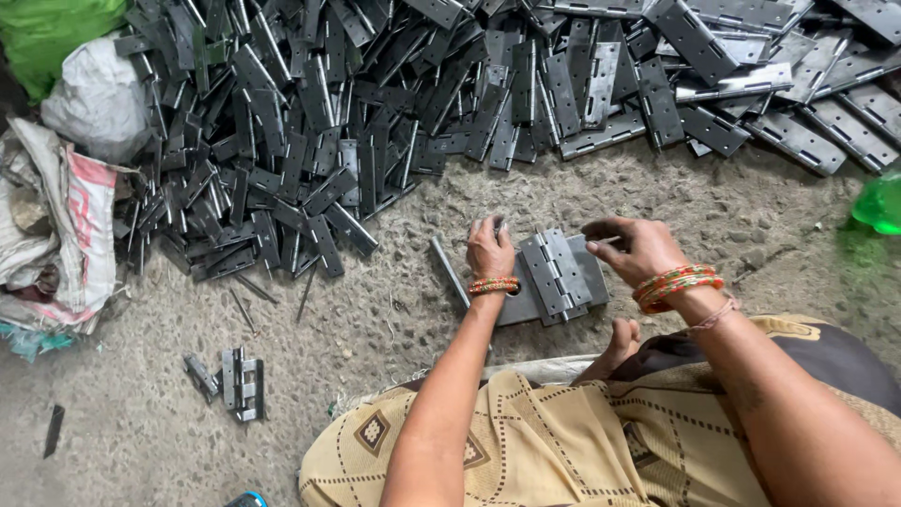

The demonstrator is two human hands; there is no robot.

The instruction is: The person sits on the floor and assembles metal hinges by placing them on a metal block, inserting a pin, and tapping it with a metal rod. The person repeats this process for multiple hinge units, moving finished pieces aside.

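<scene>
— What takes up most of the ground?

— A big heap of grey metal hinge plates (394, 103), spread across the top of the view on a rough concrete floor (394, 329). To the left lie white sacks (66, 188) and a green bag (47, 28); a green bottle (880, 202) shows at the right edge.

— And nearer the person?

— A small stack of hinges (554, 277) sits on the floor just in front of the knees, well apart from the heap. A patterned beige cloth (563, 441) covers the lap.

— What are the hands doing?

— The left hand (490, 252) is curled, fingers pressed down on the left edge of the stack. The right hand (638, 249) hovers at its right side, thumb and forefinger pinching a thin pin (608, 241). Both wrists carry orange and green bangles.

— Anything smaller?

— A loose rod (449, 270) lies just left of the stack, and a few separate hinge pieces (235, 380) lie lower left.
</scene>
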